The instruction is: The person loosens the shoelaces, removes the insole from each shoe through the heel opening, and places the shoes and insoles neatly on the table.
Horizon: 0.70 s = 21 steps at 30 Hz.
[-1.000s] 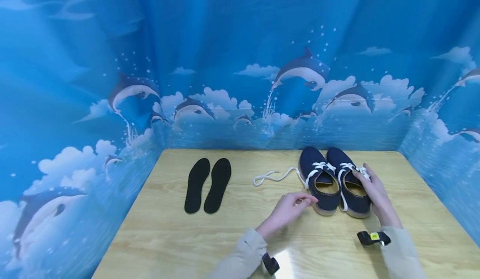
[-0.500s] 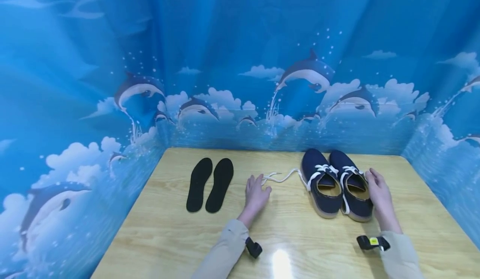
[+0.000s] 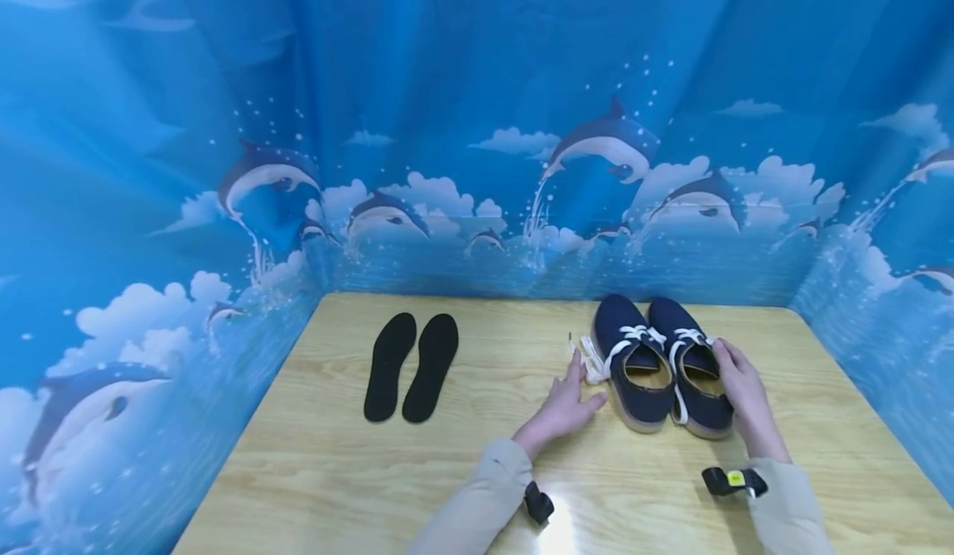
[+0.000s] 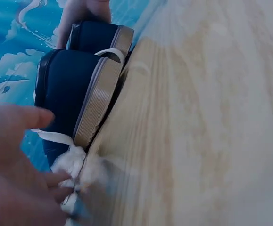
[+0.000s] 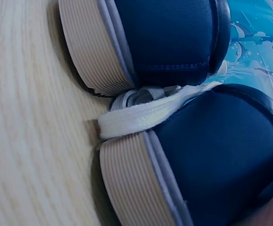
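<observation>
A pair of navy lace-up shoes with white laces stands at the right of the table, toes toward the back. Beside the left shoe [image 3: 644, 406], its loose shoelace [image 3: 593, 364] lies bunched. My left hand [image 3: 562, 407] has its fingers extended, fingertips touching that bunched lace; in the left wrist view the lace [image 4: 70, 162] is blurred at the fingertips. My right hand [image 3: 745, 385] holds the outer side of the right shoe [image 3: 706, 416], its thumb over the edge near the laces. In the right wrist view a white lace loop [image 5: 141, 115] hangs between the two heels.
Two black insoles [image 3: 391, 364] lie side by side on the left of the wooden table [image 3: 335, 472]. A blue dolphin-printed curtain [image 3: 447, 124] rises behind the table and along both sides.
My left hand went from the shoes leftward to the lace's end, then back right. The lace, stretched out before, is now bunched beside the left shoe. My right hand stays by the right shoe.
</observation>
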Motion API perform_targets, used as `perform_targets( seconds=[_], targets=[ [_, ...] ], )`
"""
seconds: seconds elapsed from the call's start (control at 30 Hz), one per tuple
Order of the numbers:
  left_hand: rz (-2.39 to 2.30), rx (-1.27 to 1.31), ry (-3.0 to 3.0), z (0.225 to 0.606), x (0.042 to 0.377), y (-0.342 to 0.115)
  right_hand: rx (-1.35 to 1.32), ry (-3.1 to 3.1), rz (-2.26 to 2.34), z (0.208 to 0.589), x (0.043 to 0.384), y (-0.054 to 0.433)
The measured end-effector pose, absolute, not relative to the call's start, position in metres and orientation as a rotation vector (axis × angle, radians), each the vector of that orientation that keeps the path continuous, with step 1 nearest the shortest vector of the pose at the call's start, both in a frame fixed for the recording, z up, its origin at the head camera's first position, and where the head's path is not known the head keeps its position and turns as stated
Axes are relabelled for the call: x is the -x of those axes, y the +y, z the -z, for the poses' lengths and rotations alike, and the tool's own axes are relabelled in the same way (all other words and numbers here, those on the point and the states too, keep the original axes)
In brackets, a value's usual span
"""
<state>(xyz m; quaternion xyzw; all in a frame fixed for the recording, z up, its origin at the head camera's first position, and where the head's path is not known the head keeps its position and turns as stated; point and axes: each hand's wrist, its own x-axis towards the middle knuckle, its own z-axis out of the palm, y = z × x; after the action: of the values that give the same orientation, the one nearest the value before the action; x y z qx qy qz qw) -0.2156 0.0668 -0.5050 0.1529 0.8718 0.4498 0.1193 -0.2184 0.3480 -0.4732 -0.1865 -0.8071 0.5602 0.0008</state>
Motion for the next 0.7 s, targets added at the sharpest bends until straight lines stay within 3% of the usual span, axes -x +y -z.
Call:
perform_targets(
  seconds=[0.3, 0.5, 0.7],
  targets=[
    [-1.326, -0.385, 2.623, 0.497, 0.22, 0.049, 0.571, -2.531, -1.711, 0.467, 0.218, 0.346],
    [-1.388, -0.378, 2.584, 0.487, 0.222, 0.022, 0.545, -2.46, -1.393, 0.456, 0.212, 0.342],
    [-1.516, -0.415, 2.615, 0.468, 0.22, -0.011, 0.233, -2.16, -1.044, 0.439, 0.205, 0.31]
  ],
)
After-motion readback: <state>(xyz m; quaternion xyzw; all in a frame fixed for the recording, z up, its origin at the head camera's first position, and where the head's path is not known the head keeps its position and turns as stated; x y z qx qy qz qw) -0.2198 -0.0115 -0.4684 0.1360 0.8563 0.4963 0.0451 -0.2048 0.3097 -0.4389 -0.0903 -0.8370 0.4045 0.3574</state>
